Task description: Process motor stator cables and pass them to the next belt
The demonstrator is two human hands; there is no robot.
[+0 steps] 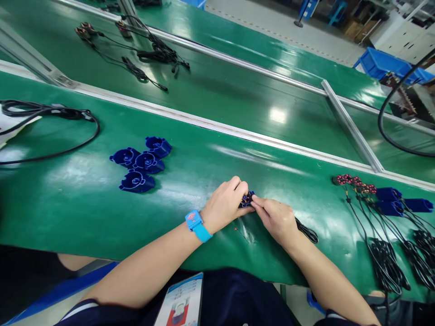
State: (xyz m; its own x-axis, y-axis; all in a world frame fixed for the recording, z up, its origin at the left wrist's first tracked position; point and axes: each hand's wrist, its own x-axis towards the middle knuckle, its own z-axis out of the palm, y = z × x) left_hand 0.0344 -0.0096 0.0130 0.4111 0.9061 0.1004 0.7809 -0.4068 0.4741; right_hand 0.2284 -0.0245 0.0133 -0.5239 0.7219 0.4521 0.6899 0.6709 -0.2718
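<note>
Just above the green mat, my left hand (228,203) grips a dark blue plastic housing (245,199) with its fingers curled over the top. Inside the housing some dark and copper-coloured parts show, mostly covered by my fingers. My right hand (277,219) pinches at the housing's right side, thumb and forefinger on a small black piece there. A coiled black cable (307,232) emerges from beneath my right hand. Around my left wrist is a light blue strap (199,225).
Several empty blue housings (137,180) stand on the left of the mat. At right lie wound coils (355,182) with bundled black cables (385,262), beside more blue housings (389,201). An aluminium rail (204,118) crosses behind; more cabled coils (84,31) lie beyond it.
</note>
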